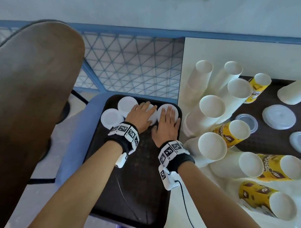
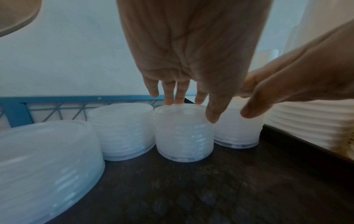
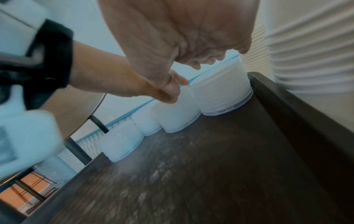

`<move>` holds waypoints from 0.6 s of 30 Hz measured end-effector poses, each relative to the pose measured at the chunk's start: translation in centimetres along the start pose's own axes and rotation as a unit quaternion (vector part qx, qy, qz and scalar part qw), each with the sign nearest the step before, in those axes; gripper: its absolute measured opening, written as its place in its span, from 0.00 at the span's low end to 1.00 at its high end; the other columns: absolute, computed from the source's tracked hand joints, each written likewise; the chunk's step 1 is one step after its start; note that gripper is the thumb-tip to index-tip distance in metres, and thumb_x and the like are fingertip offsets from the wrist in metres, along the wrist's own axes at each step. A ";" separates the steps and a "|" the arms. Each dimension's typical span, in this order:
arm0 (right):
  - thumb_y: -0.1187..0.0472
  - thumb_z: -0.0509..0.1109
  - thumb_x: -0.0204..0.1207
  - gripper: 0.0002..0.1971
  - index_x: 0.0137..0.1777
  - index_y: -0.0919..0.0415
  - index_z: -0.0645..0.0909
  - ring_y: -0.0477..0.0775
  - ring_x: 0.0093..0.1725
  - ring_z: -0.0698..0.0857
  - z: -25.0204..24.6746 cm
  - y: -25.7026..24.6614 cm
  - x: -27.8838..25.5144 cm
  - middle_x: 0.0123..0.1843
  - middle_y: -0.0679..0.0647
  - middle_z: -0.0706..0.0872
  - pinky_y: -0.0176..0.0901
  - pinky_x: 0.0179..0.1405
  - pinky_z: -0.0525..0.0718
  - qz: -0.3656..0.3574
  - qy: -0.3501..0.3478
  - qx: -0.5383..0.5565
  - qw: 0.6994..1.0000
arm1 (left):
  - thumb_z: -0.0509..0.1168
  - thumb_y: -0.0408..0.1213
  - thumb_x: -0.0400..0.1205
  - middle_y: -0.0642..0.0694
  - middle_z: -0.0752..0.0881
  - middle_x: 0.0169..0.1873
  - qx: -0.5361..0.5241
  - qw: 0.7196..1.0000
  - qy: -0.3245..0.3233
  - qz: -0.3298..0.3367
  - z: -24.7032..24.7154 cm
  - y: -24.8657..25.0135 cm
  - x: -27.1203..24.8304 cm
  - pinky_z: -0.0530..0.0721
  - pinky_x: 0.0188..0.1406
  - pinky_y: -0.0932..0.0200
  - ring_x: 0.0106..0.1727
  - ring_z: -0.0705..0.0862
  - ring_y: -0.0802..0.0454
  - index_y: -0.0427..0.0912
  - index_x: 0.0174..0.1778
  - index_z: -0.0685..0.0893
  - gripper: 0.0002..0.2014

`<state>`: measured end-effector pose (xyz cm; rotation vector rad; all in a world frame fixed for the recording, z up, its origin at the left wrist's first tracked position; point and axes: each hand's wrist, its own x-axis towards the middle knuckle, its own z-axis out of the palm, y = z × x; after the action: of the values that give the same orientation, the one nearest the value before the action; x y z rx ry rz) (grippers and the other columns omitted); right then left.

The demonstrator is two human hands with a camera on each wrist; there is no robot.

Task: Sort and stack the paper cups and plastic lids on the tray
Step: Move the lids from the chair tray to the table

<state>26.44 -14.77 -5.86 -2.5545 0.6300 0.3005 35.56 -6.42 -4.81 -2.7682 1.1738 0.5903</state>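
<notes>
Several stacks of white plastic lids stand in a row at the far end of the dark tray (image 1: 134,182). My left hand (image 1: 141,114) lies flat on the third stack (image 2: 184,131), its fingertips (image 2: 169,99) touching the stack's top. My right hand (image 1: 167,119) rests flat on the rightmost stack (image 1: 176,111), which sits in the tray's far right corner (image 3: 220,91). Both hands have straight fingers and grip nothing. Two more lid stacks (image 1: 127,103) (image 1: 111,118) stand untouched to the left. The two hands are side by side, almost touching.
On the white table to the right stand and lie stacks of white paper cups (image 1: 211,106) and yellow printed cups (image 1: 230,133). Loose lids (image 1: 278,118) lie on a second dark tray (image 1: 270,142). A brown chair back (image 1: 30,90) rises at left, with a blue mesh fence (image 1: 131,64) behind.
</notes>
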 end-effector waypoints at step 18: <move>0.45 0.51 0.83 0.33 0.82 0.52 0.42 0.67 0.82 0.38 1.7 0.0 1.5 0.83 0.64 0.36 0.68 0.78 0.42 -0.015 0.012 -0.069 0.997 | 0.69 0.43 0.77 0.45 0.65 0.75 -0.228 0.965 0.051 -0.116 6.2 -2.3 -14.1 0.72 0.71 0.49 0.77 0.63 0.47 0.49 0.77 0.66 0.32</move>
<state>27.57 -14.46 -7.74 -2.6999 0.5970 0.3133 26.23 6.08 -5.39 -3.2922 0.7846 0.7833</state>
